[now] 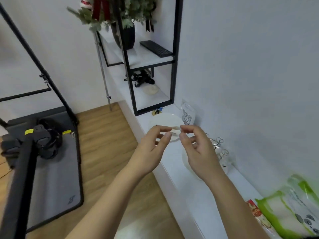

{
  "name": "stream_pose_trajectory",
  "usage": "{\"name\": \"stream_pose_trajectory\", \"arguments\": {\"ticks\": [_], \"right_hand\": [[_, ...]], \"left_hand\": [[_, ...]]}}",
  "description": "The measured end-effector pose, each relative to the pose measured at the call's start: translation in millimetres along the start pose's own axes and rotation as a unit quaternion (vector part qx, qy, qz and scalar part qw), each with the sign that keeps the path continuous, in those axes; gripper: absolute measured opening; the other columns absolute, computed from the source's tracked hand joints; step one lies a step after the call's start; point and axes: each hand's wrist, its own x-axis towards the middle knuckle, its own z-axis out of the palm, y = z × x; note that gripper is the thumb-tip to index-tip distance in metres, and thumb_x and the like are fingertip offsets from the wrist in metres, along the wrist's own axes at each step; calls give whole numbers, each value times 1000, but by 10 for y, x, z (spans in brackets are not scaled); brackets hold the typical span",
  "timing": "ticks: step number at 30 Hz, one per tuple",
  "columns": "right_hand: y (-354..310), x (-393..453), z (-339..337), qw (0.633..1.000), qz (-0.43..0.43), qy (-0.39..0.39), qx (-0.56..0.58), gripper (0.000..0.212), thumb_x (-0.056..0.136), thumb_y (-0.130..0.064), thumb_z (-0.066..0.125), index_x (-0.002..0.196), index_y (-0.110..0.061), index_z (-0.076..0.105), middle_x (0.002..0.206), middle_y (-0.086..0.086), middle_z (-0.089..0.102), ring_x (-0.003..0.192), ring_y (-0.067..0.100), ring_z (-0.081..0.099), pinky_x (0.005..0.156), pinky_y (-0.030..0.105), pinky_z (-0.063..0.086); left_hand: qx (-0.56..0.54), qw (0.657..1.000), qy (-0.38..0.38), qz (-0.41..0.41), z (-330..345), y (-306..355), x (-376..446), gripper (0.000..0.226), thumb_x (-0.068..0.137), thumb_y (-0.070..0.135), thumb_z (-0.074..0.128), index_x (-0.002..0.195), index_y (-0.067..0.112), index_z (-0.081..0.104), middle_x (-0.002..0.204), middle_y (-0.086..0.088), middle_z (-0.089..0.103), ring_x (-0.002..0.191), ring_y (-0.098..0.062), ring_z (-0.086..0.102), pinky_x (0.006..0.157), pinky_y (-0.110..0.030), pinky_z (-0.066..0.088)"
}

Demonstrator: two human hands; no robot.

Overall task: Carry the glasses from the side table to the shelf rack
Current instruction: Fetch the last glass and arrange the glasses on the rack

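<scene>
Both hands, left hand (155, 140) and right hand (193, 142), pinch the glasses (174, 133) between narrowed fingers, one at each end, long axis running left to right above the ledge (181, 175). Ahead and up-left stands the rack (151, 59). Clear frames blur against a plate (165, 119); lenses hard to make out

Two hands holding clear glasses between them above a white ledge

The left hand (153, 144) and the right hand (195, 145) are each pinching an end of the glasses (174, 133), which are blurring into the white plate (165, 119) lying just beyond the fingertips. Farther beyond the hands, the black shelf rack (151, 66) is standing against the wall, carrying a keyboard (156, 48) and a dark plant pot (125, 37). Near the right forearm, a green-edged packet (290, 213) is lying on the ledge (198, 192).
</scene>
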Motion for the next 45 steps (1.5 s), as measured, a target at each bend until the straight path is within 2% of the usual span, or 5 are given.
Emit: {"name": "stream_pose_trajectory", "arguments": {"ticks": [8, 18, 28, 35, 45], "right_hand": [[-666, -516, 1143, 981, -72, -170, 53, 23, 103, -42, 56, 124, -33, 62, 114, -16, 65, 95, 1, 62, 79, 14, 50], [-1731, -2546, 2334, 899, -186, -379, 121, 31, 94, -59, 51, 119, -43, 63, 110, -18, 68, 95, 12, 66, 80, 24, 53], [-2699, -5220, 3050, 743, -231, -600, 186, 32, 94, -66, 49, 119, -49, 60, 113, -23, 66, 97, 10, 68, 79, 37, 60], [-3057, -6634, 3414, 612, -246, -724, 204, 39, 89, -72, 49, 122, -51, 58, 117, -22, 65, 101, 8, 66, 79, 30, 58], [-3352, -7463, 4557, 573, -257, -755, 189, 54, 87, -75, 45, 130, -45, 54, 118, -25, 59, 102, -2, 59, 74, 18, 49]], "left_hand": [[63, 984, 162, -44, -1154, -155, -1297, 37, 100, 47, 49, 124, 23, 64, 118, 16, 67, 102, 6, 63, 81, -7, 46], [134, 911, 379, -93, -2109, 296, -4264, 33, 102, 44, 50, 126, 25, 63, 116, 17, 66, 107, 1, 63, 87, -15, 51], [173, 760, 580, -237, -1888, 1087, -7546, 25, 94, 59, 50, 111, 47, 62, 109, 29, 64, 104, 6, 61, 80, -5, 45], [178, 633, 689, -306, -1585, 1391, -8924, 23, 93, 53, 52, 111, 42, 63, 109, 21, 69, 102, 2, 62, 85, -20, 50], [190, 574, 721, -339, -2327, 1091, -9843, 31, 93, 59, 50, 114, 42, 64, 112, 30, 65, 106, 4, 61, 81, -6, 45]]}}
